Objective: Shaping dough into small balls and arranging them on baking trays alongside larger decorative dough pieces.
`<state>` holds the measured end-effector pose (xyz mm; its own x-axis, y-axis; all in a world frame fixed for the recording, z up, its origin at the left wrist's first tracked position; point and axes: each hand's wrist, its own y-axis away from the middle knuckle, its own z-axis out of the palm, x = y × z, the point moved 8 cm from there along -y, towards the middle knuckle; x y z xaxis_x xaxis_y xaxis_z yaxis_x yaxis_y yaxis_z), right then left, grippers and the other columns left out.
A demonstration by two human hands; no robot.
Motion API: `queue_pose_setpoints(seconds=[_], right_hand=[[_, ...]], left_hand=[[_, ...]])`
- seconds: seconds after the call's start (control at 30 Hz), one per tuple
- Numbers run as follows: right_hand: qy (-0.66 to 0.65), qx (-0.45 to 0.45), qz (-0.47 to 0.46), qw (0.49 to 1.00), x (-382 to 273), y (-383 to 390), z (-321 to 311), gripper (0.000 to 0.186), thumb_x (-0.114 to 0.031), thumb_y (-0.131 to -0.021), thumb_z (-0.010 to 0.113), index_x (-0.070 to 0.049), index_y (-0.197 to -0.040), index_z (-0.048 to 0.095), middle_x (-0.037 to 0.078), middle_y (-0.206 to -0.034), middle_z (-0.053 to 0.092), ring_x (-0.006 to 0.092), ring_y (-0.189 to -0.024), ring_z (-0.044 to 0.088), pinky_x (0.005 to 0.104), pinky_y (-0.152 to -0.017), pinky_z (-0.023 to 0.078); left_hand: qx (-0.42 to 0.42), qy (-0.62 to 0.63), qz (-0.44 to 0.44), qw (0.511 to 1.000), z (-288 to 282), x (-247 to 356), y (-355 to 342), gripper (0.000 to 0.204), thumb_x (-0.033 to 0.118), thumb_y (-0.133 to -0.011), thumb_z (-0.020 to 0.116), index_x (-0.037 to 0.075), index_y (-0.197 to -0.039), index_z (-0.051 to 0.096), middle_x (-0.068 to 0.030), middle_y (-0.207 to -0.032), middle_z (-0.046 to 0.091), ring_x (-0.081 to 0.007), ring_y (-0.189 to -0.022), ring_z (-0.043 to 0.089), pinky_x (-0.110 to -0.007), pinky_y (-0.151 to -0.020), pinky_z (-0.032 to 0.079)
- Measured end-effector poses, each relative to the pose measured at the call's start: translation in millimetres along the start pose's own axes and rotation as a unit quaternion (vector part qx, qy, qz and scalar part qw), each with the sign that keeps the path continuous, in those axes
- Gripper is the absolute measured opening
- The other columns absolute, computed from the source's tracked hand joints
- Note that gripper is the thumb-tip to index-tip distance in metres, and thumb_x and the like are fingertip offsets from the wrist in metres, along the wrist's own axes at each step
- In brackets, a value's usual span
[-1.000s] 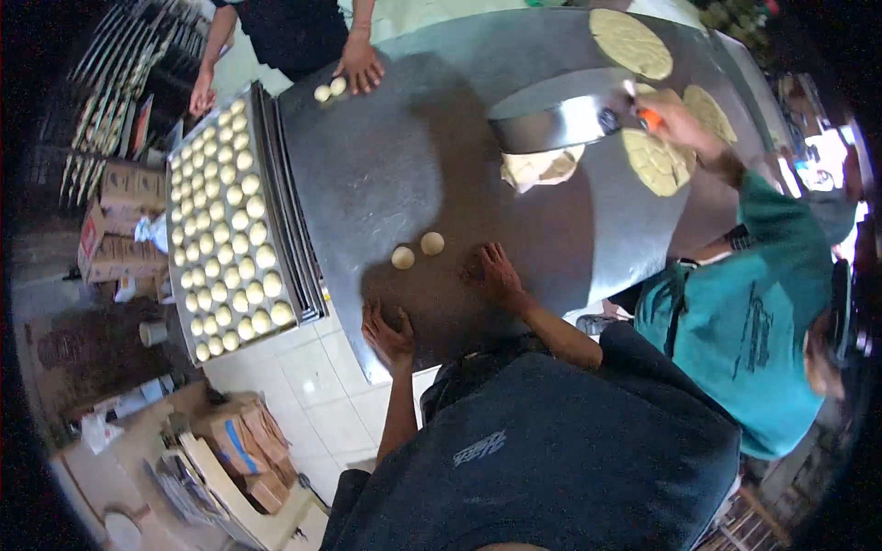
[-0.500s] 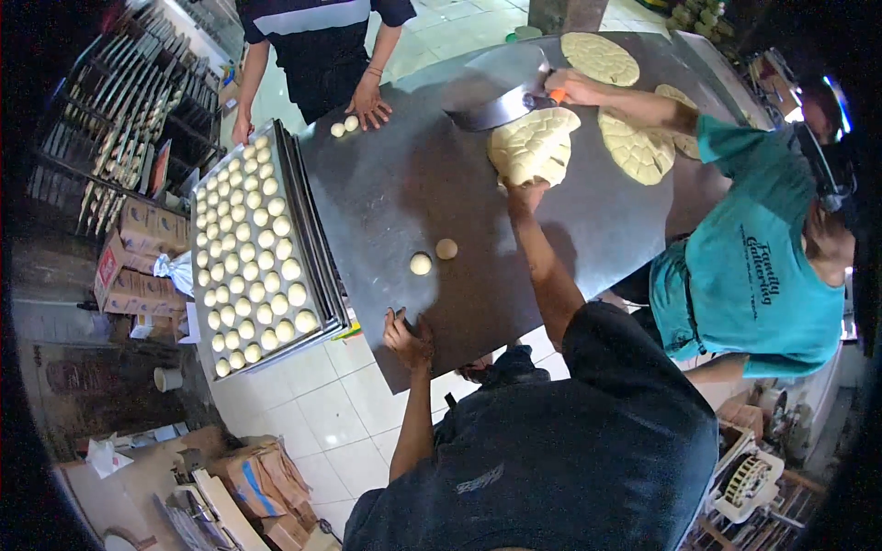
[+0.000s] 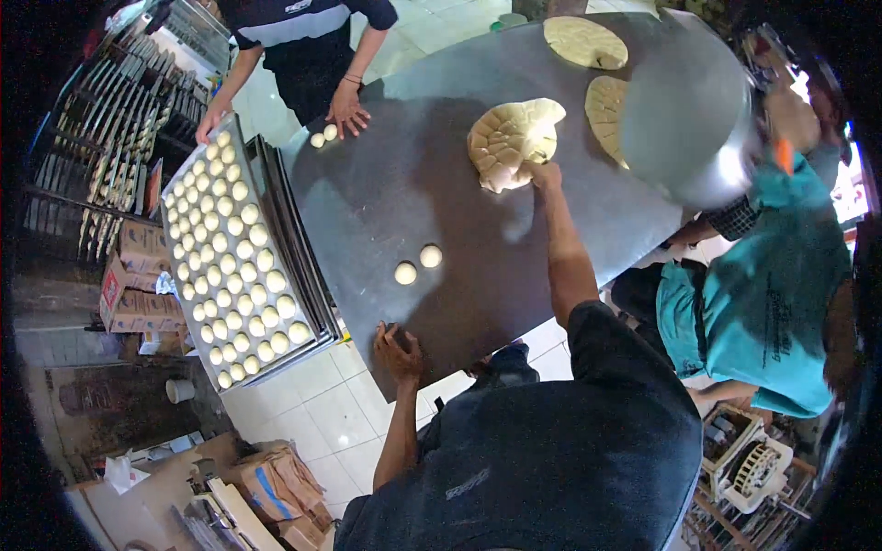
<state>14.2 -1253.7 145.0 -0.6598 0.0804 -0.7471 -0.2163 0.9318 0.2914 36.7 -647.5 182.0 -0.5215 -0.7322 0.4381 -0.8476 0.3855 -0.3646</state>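
Observation:
My right hand (image 3: 539,174) reaches over the metal table and grips the lower edge of a scored, flattened piece of dough (image 3: 501,133), which has a folded edge. My left hand (image 3: 397,355) rests near the table's front left edge, fingers apart and empty. Two round dough balls (image 3: 418,264) lie between my hands.
A tray of dough balls (image 3: 246,275) is left of the metal table (image 3: 367,184). A person in dark clothing (image 3: 312,46) stands across. A co-worker in teal (image 3: 772,294) on the right holds a large blurred metal blade (image 3: 684,110). More dough discs (image 3: 586,44) lie at the back.
My right hand has moved up and forward from near the two balls onto the scored dough. The co-worker's blade has lifted off and swung right, uncovering that dough.

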Motion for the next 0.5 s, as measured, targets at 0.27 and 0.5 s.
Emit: queue_pose_setpoints(seconds=[0.27, 0.5], right_hand=[[-0.231, -0.033, -0.195, 0.952, 56.2, 98.6, -20.8, 0.048, -0.025, -0.084, 0.077, -0.004, -0.125, 0.062, 0.013, -0.097, 0.072, 0.0244, -0.086, 0.07, 0.037, -0.075, 0.055], [-0.266, -0.092, 0.017, 0.959, 266.4, 387.6, -43.2, 0.047, -0.03, -0.087, 0.078, 0.0, -0.118, 0.06, 0.008, -0.105, 0.067, 0.0185, -0.09, 0.064, 0.0357, -0.079, 0.056]], left_hand=[[-0.004, 0.01, 0.014, 1.0, -57.7, -5.7, 44.8, 0.038, 0.027, -0.093, 0.064, 0.005, -0.123, 0.059, -0.0235, -0.14, 0.051, -0.0398, -0.136, 0.043, -0.054, -0.113, 0.033], [-0.154, 0.358, -0.261, 0.883, -40.4, -54.1, 131.9, 0.034, 0.031, -0.098, 0.065, 0.005, -0.119, 0.06, -0.017, -0.122, 0.061, -0.0293, -0.112, 0.059, -0.043, -0.096, 0.048]])
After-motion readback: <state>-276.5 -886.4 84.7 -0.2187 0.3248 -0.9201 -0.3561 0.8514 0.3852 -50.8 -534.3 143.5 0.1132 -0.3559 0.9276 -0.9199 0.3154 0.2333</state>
